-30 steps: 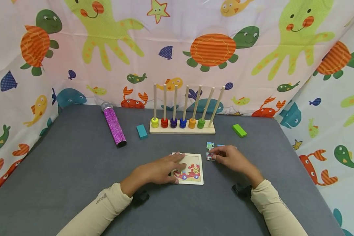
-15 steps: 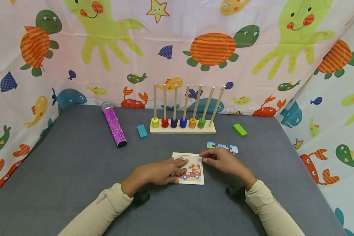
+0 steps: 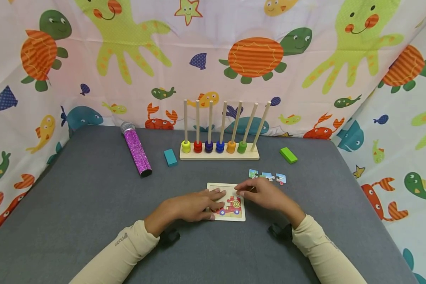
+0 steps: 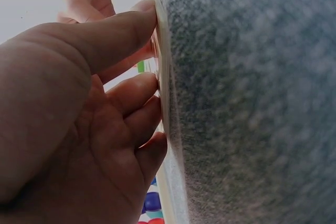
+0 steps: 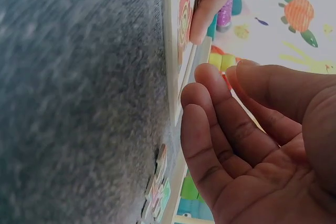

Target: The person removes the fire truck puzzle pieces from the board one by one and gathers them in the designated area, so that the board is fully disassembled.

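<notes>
In the head view, my left hand [image 3: 195, 206] rests on a square wooden puzzle board [image 3: 230, 217], fingers spread over its left part. Its thumb and fingertips touch the board [image 4: 164, 77] in the left wrist view. Part of a red tractor picture [image 3: 234, 205] shows inside the frame. Over the board's upper right corner, my right hand [image 3: 264, 193] pinches a puzzle piece between thumb and index finger. Its own fingers almost wholly hide that piece, also in the right wrist view. Several loose puzzle pieces [image 3: 267, 176] lie just beyond this hand.
Behind the board stands a wooden peg rack [image 3: 219, 156] with coloured rings. A teal block [image 3: 170, 157] and a glittery purple microphone [image 3: 137, 152] lie to the left. At the right is a green block [image 3: 288, 155]. A patterned cloth [image 3: 213, 23] hangs behind the grey table [image 3: 92, 189].
My right hand has taken a puzzle piece from the loose ones and moved left, over the board's upper right corner. The left hand has stayed on the board.
</notes>
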`<state>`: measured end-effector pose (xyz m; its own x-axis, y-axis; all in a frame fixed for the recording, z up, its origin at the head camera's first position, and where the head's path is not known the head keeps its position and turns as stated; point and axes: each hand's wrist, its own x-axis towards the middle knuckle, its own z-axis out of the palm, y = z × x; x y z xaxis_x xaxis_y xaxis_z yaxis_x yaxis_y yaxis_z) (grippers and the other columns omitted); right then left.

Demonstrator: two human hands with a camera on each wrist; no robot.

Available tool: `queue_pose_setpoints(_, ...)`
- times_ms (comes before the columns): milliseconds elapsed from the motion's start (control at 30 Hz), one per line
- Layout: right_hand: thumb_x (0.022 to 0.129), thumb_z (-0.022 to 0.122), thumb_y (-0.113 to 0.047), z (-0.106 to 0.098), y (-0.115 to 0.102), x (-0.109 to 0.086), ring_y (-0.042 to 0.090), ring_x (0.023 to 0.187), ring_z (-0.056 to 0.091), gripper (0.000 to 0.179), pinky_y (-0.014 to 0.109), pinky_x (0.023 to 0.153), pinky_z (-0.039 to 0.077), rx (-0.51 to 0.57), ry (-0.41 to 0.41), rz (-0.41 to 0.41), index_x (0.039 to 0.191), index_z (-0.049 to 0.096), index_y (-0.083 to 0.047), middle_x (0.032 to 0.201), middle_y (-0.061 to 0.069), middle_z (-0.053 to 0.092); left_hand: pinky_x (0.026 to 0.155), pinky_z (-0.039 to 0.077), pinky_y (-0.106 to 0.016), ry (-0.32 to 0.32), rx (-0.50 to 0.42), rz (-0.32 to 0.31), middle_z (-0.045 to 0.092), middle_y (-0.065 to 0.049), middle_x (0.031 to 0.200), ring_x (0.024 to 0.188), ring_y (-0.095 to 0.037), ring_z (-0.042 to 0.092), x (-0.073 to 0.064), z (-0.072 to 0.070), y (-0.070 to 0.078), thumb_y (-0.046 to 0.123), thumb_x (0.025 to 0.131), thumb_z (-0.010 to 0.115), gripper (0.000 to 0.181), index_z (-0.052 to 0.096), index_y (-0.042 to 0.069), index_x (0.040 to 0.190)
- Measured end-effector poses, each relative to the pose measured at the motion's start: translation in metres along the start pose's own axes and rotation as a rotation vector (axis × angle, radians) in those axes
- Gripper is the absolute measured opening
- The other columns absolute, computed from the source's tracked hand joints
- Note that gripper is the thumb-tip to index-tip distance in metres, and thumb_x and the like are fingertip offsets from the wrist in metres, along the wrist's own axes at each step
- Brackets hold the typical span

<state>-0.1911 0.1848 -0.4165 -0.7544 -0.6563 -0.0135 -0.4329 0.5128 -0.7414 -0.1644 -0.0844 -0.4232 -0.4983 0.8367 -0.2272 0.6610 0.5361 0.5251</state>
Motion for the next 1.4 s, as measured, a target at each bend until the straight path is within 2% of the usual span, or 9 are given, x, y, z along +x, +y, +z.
queue_pose_setpoints(267,0.092,0.064,-0.003,0.005,-0.004,0.003,0.016,0.094,0.061,0.025,0.036,0.083,0.052,0.011,-0.042,0.002,0.117,0.068,0.001,0.108,0.008,0.069,0.115,0.019,-0.044,0.010,0.006,-0.009,0.022,-0.007,0.159,0.146,-0.023,0.014,0.001,0.000,0.001,0.024,0.099,0.059,0.050,0.046,0.010,0.145)
queue_pose_setpoints(533,0.092,0.063,-0.001,0.007,-0.004,0.007,0.014,0.095,0.064,0.027,0.032,0.082,0.053,-0.012,-0.098,-0.009,0.118,0.067,0.001,0.105,0.005,0.070,0.115,0.018,-0.042,0.016,0.011,-0.001,0.023,-0.008,0.159,0.146,-0.022,0.016,0.001,0.003,0.001,0.024,0.099,0.059,0.050,0.046,0.009,0.145)
queue_pose_setpoints(767,0.092,0.064,-0.002,0.005,-0.005,0.013,0.012,0.092,0.063,0.022,0.030,0.082,0.052,-0.027,-0.149,0.003,0.113,0.069,-0.002,0.103,0.003,0.070,0.116,0.017,-0.042,0.019,0.015,-0.001,0.022,-0.007,0.159,0.146,-0.022,0.015,0.001,0.003,0.000,0.023,0.099,0.058,0.049,0.046,0.009,0.145)
queue_pose_setpoints(900,0.092,0.063,-0.002,0.005,-0.007,0.014,0.012,0.094,0.063,0.023,0.031,0.082,0.052,-0.036,-0.148,0.002,0.114,0.069,-0.001,0.104,0.004,0.070,0.116,0.017,-0.041,0.016,0.010,0.000,0.022,-0.009,0.159,0.146,-0.022,0.015,0.001,0.003,0.000,0.023,0.099,0.058,0.049,0.046,0.008,0.145)
queue_pose_setpoints(1133,0.092,0.064,-0.001,0.006,-0.009,0.012,0.013,0.090,0.061,0.020,0.040,0.082,0.053,-0.039,-0.117,-0.021,0.111,0.069,-0.003,0.101,0.004,0.068,0.116,0.016,-0.040,0.023,0.012,0.009,0.022,-0.009,0.159,0.146,-0.021,0.015,0.001,0.003,-0.001,0.022,0.099,0.059,0.049,0.046,0.007,0.144)
queue_pose_setpoints(1233,0.091,0.065,-0.002,0.007,-0.008,0.012,0.012,0.086,0.058,0.022,0.034,0.077,0.052,-0.037,-0.115,-0.026,0.112,0.069,-0.004,0.100,0.001,0.067,0.116,0.015,-0.040,0.027,0.013,0.009,0.022,-0.008,0.158,0.146,-0.021,0.015,0.001,0.003,-0.002,0.022,0.099,0.059,0.050,0.046,0.008,0.144)
queue_pose_setpoints(1400,0.090,0.064,-0.002,0.012,-0.008,0.013,0.009,0.078,0.054,0.019,0.026,0.068,0.047,-0.006,-0.181,-0.022,0.107,0.072,-0.005,0.093,-0.003,0.067,0.116,0.015,-0.041,0.018,0.001,-0.003,0.021,-0.007,0.159,0.146,-0.021,0.014,0.001,0.002,-0.002,0.023,0.099,0.059,0.050,0.045,0.009,0.145)
